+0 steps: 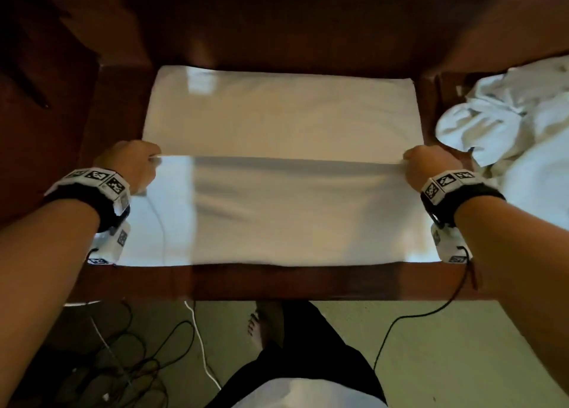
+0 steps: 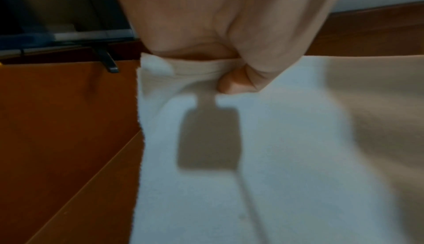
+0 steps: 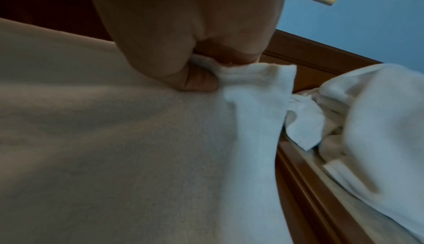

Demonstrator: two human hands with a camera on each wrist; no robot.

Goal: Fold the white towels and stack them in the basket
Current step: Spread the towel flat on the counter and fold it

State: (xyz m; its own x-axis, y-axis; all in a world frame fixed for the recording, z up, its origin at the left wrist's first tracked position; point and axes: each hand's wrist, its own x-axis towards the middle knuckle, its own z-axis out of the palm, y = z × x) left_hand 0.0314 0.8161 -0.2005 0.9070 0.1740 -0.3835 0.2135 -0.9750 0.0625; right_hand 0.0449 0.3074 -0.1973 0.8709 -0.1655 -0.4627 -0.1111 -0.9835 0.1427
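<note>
From the head view, the white towel (image 1: 277, 167) lies flat on the brown wooden surface (image 1: 277, 281), and it covers most of the middle. The left hand (image 1: 129, 164) pinches 1 corner of the towel near the left edge of the surface. The right hand (image 1: 431, 167) pinches the other corner near the right edge. Both hands lift the near half and hold it tight between them, so the cloth stays straight. I think they mean to lay it over the far half to make a neat fold. A pile of crumpled white towels (image 1: 508, 130) waits at the right edge. I cannot see a basket. Black and white cables (image 1: 197, 340) lie on the greenish floor (image 1: 462, 361) below the near edge.

From the left wrist view, the left hand (image 2: 229, 35) has its fingers curled, and the thumb (image 2: 236, 82) presses the towel's hem (image 2: 195, 70) against them. The towel (image 2: 252, 157) hangs down from that grip. The orange-brown surface (image 2: 57, 121) shows beside it.

From the right wrist view, the right hand (image 3: 183, 30) grips the towel's corner (image 3: 252, 73) the same way, with the thumb (image 3: 197, 82) on top. The towel pile (image 3: 367, 111) sits just beside it, in a wooden frame (image 3: 309, 184). The wall (image 3: 367, 30) behind is blue.
</note>
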